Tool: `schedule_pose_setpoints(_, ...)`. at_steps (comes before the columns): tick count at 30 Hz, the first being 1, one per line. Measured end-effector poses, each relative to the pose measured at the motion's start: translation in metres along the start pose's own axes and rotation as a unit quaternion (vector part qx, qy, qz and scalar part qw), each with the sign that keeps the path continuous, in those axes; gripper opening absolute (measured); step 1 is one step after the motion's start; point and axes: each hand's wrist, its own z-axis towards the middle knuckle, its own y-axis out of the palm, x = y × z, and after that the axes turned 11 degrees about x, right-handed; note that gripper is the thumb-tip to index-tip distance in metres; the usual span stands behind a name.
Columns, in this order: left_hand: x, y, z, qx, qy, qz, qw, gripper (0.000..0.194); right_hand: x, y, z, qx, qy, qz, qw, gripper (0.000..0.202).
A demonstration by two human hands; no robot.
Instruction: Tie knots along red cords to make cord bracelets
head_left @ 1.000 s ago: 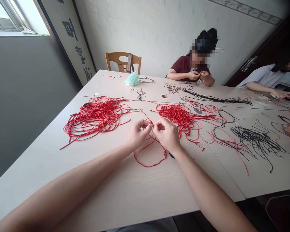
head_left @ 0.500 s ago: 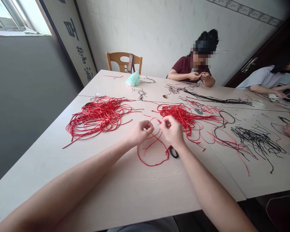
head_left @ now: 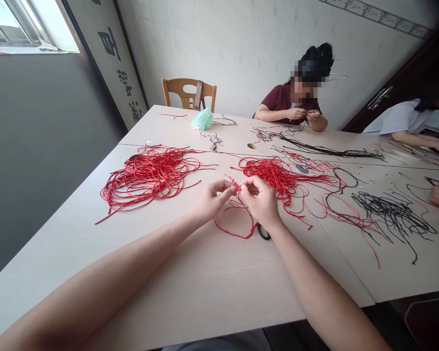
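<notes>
My left hand (head_left: 218,196) and my right hand (head_left: 259,196) meet above the middle of the table. Both pinch a red cord (head_left: 234,237) between thumb and fingers; its knotted part shows at the fingertips. Below the hands the cord hangs in a loop that reaches the tabletop. Beside my right wrist lies a black scissors handle or ring (head_left: 264,232), partly hidden by the arm. Just beyond my right hand is a pile of knotted red cords (head_left: 270,171). A second pile of loose red cords (head_left: 149,170) lies to the left.
Black cords (head_left: 391,209) lie tangled at right, with a longer black bundle (head_left: 322,150) behind. A light green packet (head_left: 202,119) stands at the back near a wooden chair (head_left: 188,92). Across the table one person (head_left: 289,102) handles thread; another person (head_left: 398,122) sits at right.
My left hand has moved right to the cord beside my right hand, and its fingers have closed on it. The loop below has risen and become smaller.
</notes>
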Motion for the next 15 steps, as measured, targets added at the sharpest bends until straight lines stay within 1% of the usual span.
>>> schedule_pose_setpoints(4,0.0005,-0.0001,0.0005,0.029,0.035,0.036,0.998,0.028,0.0012,-0.0002,0.0014,-0.021,0.031,0.037,0.999,0.012)
schedule_pose_setpoints(6,0.0028,-0.0002,0.0002,0.037,0.052,0.062,0.996,0.026,0.0011,0.0003,0.0016,-0.027,0.035,0.037,0.998,0.012)
schedule_pose_setpoints(10,0.007,-0.0004,-0.0006,0.035,0.063,0.094,0.993,0.019,0.0,-0.0008,0.0024,-0.005,-0.023,-0.012,1.0,0.007)
schedule_pose_setpoints(12,0.0069,-0.0003,-0.0006,0.032,0.062,0.099,0.993,0.018,0.0,-0.0033,0.004,0.014,-0.036,-0.025,0.999,0.006)
schedule_pose_setpoints(13,0.0063,-0.0002,-0.0004,0.033,0.063,0.1,0.992,0.018,0.0003,-0.0046,0.005,0.017,-0.028,-0.02,0.999,0.006)
schedule_pose_setpoints(15,0.0043,-0.0002,0.0,0.037,0.062,0.099,0.992,0.02,0.0014,-0.0064,0.0068,0.001,0.008,0.008,1.0,0.009)
